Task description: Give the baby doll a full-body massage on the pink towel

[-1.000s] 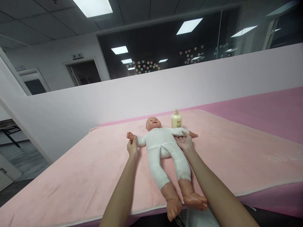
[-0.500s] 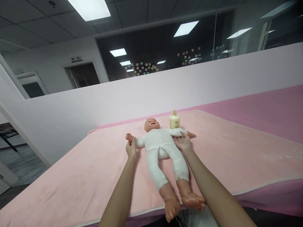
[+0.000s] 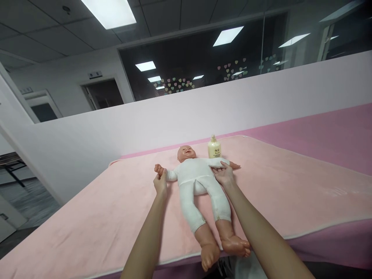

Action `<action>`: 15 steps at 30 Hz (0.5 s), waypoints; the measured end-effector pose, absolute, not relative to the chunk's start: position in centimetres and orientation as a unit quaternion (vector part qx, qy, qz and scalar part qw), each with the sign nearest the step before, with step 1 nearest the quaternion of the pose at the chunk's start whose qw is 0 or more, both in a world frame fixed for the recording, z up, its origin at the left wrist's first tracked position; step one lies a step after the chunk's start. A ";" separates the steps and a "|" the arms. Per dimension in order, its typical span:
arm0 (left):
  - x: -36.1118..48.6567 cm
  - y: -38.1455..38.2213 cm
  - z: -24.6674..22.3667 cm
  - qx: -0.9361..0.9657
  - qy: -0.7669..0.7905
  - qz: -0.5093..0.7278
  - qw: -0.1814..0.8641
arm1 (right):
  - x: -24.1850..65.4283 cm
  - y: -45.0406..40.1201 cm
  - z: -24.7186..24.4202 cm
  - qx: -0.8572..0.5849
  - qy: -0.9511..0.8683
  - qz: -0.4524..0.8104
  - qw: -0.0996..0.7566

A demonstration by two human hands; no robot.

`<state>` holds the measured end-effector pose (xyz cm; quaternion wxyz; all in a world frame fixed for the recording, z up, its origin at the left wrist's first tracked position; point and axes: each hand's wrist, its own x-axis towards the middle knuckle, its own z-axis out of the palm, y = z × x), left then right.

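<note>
A baby doll (image 3: pixel 195 170) with a white cloth body lies on its back, head at the far end and bare feet over the near edge of the pink blanket (image 3: pixel 116 217). My left hand (image 3: pixel 161 182) is closed around the doll's wrist on the left side of the view. On the other side, my right hand (image 3: pixel 224 175) holds the doll's white-sleeved forearm, thumb on top and fingers underneath. Both doll arms are spread out sideways. Just behind the right-hand arm stands a pale yellow pump bottle (image 3: pixel 214 148).
Behind the blanket runs a low white wall (image 3: pixel 174 120) with a dark window (image 3: pixel 186 58) above it, dotted with heart stickers. A pink padded surface (image 3: pixel 334 135) borders the blanket at right. A dark table (image 3: pixel 13 166) shows at far left.
Both hands keep their hold on the doll's arms. The view has shifted very slightly; the doll and bottle have not visibly moved.
</note>
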<state>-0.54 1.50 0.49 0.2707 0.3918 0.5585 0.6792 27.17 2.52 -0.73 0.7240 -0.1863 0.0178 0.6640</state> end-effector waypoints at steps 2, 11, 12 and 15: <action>-0.4 1.4 0.8 0.386 0.546 0.685 0.290 | 27.2 2.5 -0.7 -0.187 0.022 0.665 0.723; -0.4 1.1 1.4 0.377 0.535 0.682 0.327 | 27.1 2.6 -0.9 -0.171 0.017 0.665 0.727; -0.5 1.2 1.4 0.377 0.533 0.681 0.331 | 27.1 2.7 -0.9 -0.171 0.017 0.664 0.728; -0.5 1.4 1.2 0.380 0.530 0.674 0.347 | 27.0 2.7 -0.9 -0.170 0.022 0.660 0.731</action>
